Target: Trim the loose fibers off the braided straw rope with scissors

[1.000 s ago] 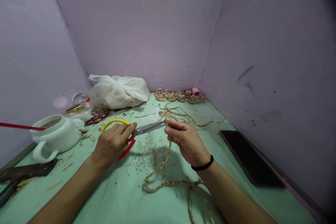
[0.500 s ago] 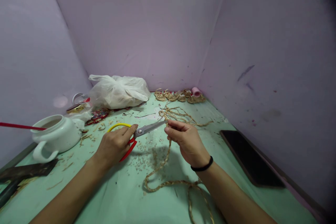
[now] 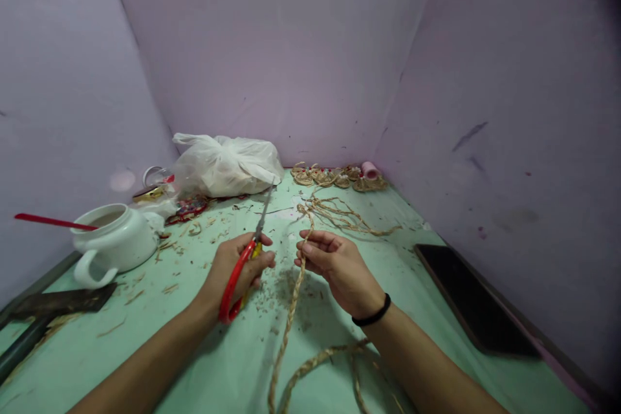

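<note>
Red-and-yellow-handled scissors (image 3: pixel 237 283) rest in my left hand (image 3: pixel 233 266), blades closed and pointing away from me, fingers curled around the handles. Thumb and fingers of my right hand (image 3: pixel 342 266) pinch a braided straw cord (image 3: pixel 292 310) near the middle of the view. From the pinch, the cord runs down to the bottom edge, and its upper part reaches toward loose straw strands (image 3: pixel 339 210) lying on the table. A black band circles my right wrist.
On the left are a white pot (image 3: pixel 119 239) with a red stick, and a dark-bladed tool (image 3: pixel 63 301). Behind sit a white plastic bag (image 3: pixel 228 165), woven straw pieces (image 3: pixel 323 176) and a pink spool (image 3: pixel 370 171). A black phone (image 3: pixel 473 301) lies right. Straw scraps litter the green table (image 3: pixel 194 362).
The scissors have swung from pointing at the cord to pointing forward, their blades away from it. The cord below my right hand now hangs straighter. The view has shifted slightly.
</note>
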